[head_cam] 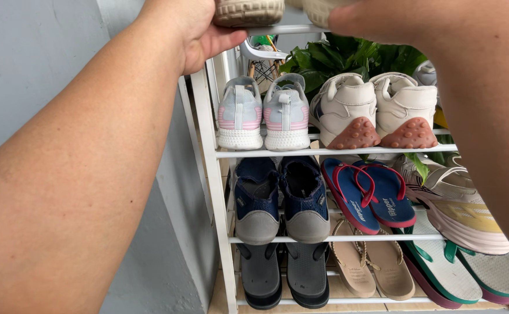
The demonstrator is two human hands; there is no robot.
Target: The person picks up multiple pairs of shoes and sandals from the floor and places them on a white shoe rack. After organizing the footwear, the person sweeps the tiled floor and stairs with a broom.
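Both forearms reach up and away from the person. The left hand (199, 32) grips the heel of a beige shoe (248, 11) on the top shelf of a white shoe rack (210, 168). The right hand is cut off by the frame edge, so its grip cannot be told; it lies at a second beige shoe (318, 10) just beside. Both shoes run front to back. Below: two grey-pink sneakers (263, 113), two cream sneakers (376, 110), two navy shoes (280, 200), two blue flip-flops (368, 195). Green leaves (347, 55) stand behind.

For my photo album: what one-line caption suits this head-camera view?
Both hands, left hand and right hand, grip beige shoes atop a white shoe rack filled with sneakers and sandals.
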